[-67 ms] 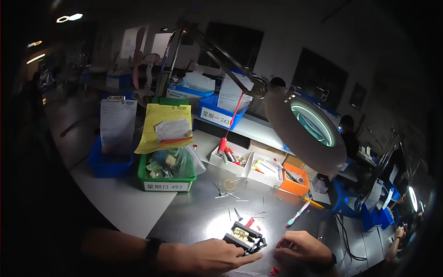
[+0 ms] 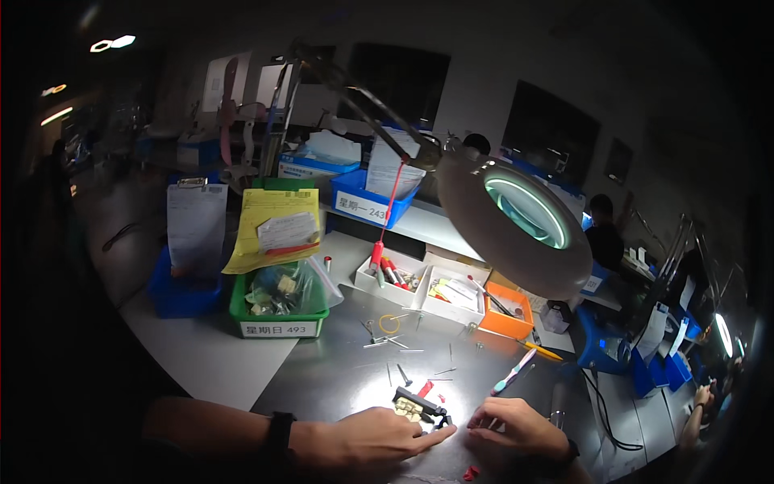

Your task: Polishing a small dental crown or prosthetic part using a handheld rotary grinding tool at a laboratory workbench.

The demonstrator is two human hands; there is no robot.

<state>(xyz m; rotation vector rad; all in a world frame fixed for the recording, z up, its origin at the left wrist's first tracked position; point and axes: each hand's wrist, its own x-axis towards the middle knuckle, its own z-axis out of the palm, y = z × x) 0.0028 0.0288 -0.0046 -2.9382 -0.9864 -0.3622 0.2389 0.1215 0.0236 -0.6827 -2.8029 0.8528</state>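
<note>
Under the bright lamp spot, a small black dental articulator (image 2: 418, 401) holds cream-coloured tooth casts (image 2: 407, 410). My left hand (image 2: 377, 437) is closed on its near side; the index finger stretches along to the hinge end, while the other fingertips are hidden. To the right, my right hand (image 2: 522, 427) is curled, thumb and fingers together close to that hinge end. Whether something small is pinched there does not show. Red scraps (image 2: 426, 389) lie just behind the articulator, and another red piece (image 2: 471, 473) lies in front, between the hands.
A toothbrush (image 2: 513, 373) and an orange pen (image 2: 542, 350) lie beyond my right hand. Loose metal pins (image 2: 387, 342) are scattered behind. Green bin (image 2: 321, 324), blue bin (image 2: 185, 298), white tray (image 2: 367, 280) and orange tray (image 2: 508, 323) line the back. A ring magnifier lamp (image 2: 516, 234) hangs above.
The articulator has tilted in my left hand, so its black upper bar shows more and less of the casts. My right hand has come closer to its hinge end. The whole view has shifted slightly.
</note>
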